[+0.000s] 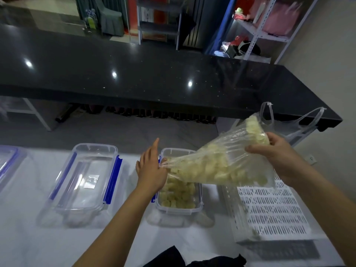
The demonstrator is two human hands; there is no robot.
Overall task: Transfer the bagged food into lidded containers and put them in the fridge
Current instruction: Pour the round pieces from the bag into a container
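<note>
**Bag Tilted Over Open Container**

A crumpled piece of black fabric (194,260) lies at the near edge of the white counter (38,247), between the person's two forearms.

The clear thin plastic bag of pale yellow food pieces (217,166) is held in the air, tilted, with its mouth low at the left and its closed end high at the right. The mouth sits over the far left part of the clear rectangular plastic container (199,206), which stands on the counter at the centre and already holds a layer of the same pale yellow pieces.

The left hand (152,170) is at the bag's mouth; its forefinger points straight away from the camera, and the remaining fingers pinch the bag's edge.

The right hand (277,151) grips the raised end of the bag, fingers and thumb curled round the plastic and the food inside.

A clear rectangular lid with blue clip flaps (84,178) lies flat on the counter, to the left of the container. A white perforated plastic basket (273,209) stands on the counter to the right of the container, partly beneath the bag. A long black glossy counter (134,74) runs across the far side.
</note>
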